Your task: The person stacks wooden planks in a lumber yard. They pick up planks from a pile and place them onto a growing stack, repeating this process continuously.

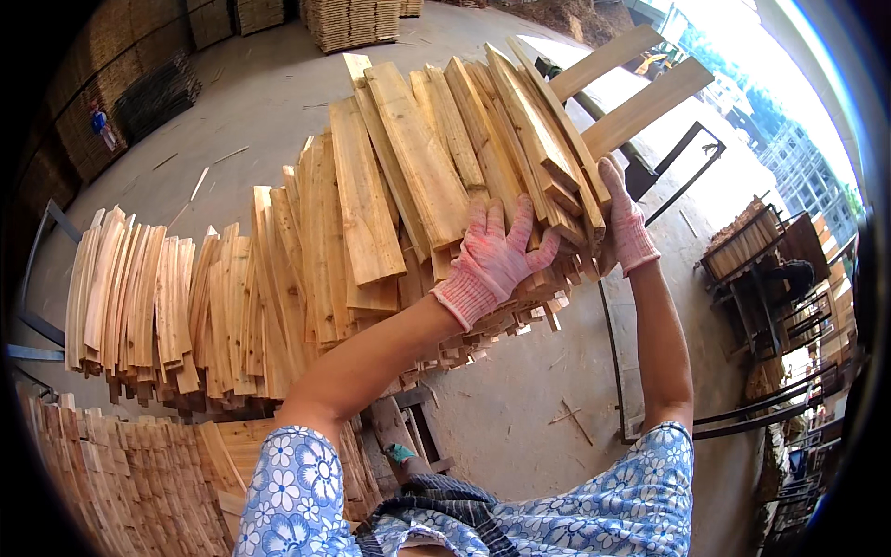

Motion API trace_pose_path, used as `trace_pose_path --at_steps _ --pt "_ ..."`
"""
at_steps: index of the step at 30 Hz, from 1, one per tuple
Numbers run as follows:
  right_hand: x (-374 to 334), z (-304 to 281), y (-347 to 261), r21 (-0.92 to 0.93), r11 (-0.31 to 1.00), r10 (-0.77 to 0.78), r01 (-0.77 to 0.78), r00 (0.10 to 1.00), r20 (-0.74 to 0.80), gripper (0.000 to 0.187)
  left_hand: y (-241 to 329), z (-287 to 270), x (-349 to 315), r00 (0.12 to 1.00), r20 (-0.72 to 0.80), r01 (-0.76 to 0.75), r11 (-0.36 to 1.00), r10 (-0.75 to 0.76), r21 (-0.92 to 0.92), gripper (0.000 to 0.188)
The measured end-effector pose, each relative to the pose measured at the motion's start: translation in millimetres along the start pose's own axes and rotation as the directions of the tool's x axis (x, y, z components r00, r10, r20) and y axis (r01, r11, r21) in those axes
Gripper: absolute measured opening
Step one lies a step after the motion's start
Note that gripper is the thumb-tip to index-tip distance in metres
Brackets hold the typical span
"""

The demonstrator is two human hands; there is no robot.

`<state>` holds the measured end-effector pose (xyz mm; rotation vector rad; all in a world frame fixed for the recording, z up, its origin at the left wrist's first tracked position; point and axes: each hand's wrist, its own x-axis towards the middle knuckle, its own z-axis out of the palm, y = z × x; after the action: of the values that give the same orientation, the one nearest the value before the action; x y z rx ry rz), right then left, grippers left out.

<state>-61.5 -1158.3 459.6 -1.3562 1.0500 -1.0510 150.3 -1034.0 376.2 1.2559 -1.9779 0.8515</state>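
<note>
A long row of rough wooden planks [367, 200] lies stacked on the far side of me, its near ends uneven. My left hand [487, 255], in a pinkish knitted glove, rests on the near plank ends with its fingers spread. At the right end of the stack, my right hand [629, 225] wears a matching glove. It lies against the outer side of the last tilted planks [571, 153], its visible fingers stretched upward along the wood. Part of that hand is hidden behind the plank edge. Between the two hands, several plank ends stand close together.
Two planks [650, 104] jut out at the upper right beside a dark metal frame [682, 167]. Another plank stack [121, 473] fills the lower left. Bundled timber [348, 23] stands at the back. Thin wood scraps [575, 422] litter the concrete floor. Metal racks [789, 306] stand at right.
</note>
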Motion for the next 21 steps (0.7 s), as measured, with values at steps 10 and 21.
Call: trace_pose_path --at_steps 10,21 --pt "-17 2 -6 -0.216 0.957 0.185 -0.196 0.980 -0.071 0.108 -7 -15 -7 0.999 0.015 0.032 0.990 -0.031 -0.134 0.052" --pt "-142 -31 58 -0.092 0.993 0.065 -0.072 0.995 -0.080 0.076 48 -155 -104 0.985 0.110 0.169 0.860 -0.132 -0.481 0.048"
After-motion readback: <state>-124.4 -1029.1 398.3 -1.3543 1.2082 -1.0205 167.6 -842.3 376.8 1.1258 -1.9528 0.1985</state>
